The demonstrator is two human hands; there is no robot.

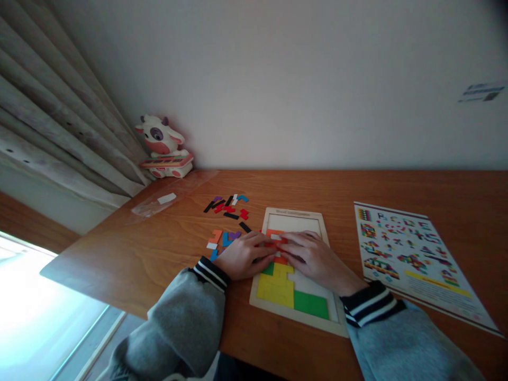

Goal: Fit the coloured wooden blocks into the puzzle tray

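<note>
A pale wooden puzzle board (298, 324) lies on the table in front of me. Yellow pieces (275, 288) and green pieces (311, 304) fill part of its lower end. My left hand (248, 255) reaches over the board's left edge, with thumb and fingers bent around orange puzzle pieces (275, 233). From the other side my right hand (313, 259) meets it, its fingertips on the same orange pieces. Both hands are partly closed there, and the fingers cover much of the orange. White board surface shows above and to the right of the pieces.
Loose coloured pieces (229, 209) lie left of the board, and more (226, 239) sit close to my left wrist. A printed pattern sheet (416, 254) rests at the right. Farther back are a clear plastic bag (148, 208) and a cow toy (164, 145) by the curtain (59, 106).
</note>
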